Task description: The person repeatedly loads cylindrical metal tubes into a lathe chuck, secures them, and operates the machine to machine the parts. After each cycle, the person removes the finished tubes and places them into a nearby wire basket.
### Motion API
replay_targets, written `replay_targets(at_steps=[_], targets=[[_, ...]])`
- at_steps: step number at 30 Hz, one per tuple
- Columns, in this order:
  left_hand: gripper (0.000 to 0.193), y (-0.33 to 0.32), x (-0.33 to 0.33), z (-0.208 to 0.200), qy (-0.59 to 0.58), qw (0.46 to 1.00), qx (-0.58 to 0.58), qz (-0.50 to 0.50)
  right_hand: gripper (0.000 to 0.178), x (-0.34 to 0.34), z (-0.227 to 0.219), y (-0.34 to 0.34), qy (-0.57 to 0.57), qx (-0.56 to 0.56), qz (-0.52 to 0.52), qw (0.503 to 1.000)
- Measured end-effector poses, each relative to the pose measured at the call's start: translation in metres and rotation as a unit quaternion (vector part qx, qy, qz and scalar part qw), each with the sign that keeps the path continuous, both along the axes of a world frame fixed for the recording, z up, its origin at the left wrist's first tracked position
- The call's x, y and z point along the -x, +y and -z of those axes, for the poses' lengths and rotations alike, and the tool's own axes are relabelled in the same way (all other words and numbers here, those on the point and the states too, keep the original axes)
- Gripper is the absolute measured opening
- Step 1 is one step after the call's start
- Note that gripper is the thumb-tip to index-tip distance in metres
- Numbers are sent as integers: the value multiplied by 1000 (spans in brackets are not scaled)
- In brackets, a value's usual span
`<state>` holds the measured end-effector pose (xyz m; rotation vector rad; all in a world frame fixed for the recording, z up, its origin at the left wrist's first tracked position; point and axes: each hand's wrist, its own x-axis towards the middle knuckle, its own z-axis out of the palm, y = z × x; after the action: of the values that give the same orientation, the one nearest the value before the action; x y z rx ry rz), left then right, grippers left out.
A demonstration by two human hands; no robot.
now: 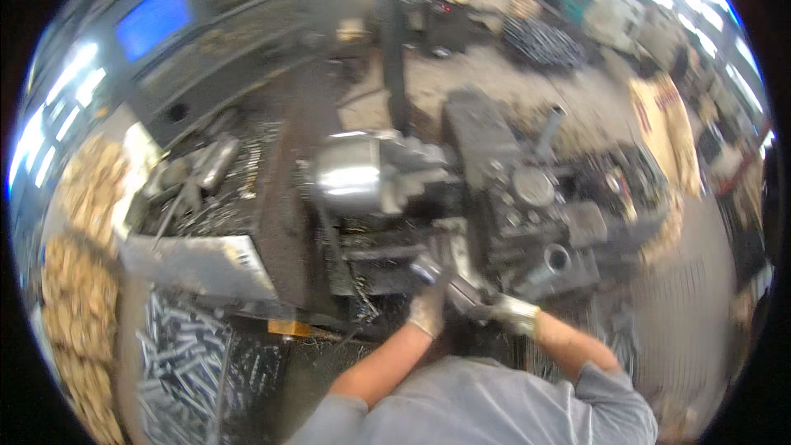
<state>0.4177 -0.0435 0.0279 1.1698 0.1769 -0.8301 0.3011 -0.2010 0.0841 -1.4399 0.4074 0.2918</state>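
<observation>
Below the lathe chuck, I saw a metal bar between the gloved left hand and right hand, slanting down rightward; blur hid its ends, and I couldn't tell either hand's grasp.

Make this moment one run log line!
left grip: gloved, at metal piece | right grip: gloved, at same piece; hold blurred | chuck: beyond both | metal rods: lower left
</observation>
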Motion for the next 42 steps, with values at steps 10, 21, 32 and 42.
replay_targets(at_steps=[10, 21, 32, 42], targets=[[50, 20, 3, 14, 225, 925, 306, -4, 73, 223, -25, -124, 154, 376, -66, 911], [65, 37, 11, -29, 137, 944, 236, 184, 55, 44, -44, -92, -117, 496, 98, 855], [44, 67, -33, -22, 6, 997, 72, 5, 46, -51, 15, 14, 9, 616, -66, 785], [77, 20, -76, -102, -197, 943, 263, -46, 79, -138, -118, 35, -36, 218, -39, 975]])
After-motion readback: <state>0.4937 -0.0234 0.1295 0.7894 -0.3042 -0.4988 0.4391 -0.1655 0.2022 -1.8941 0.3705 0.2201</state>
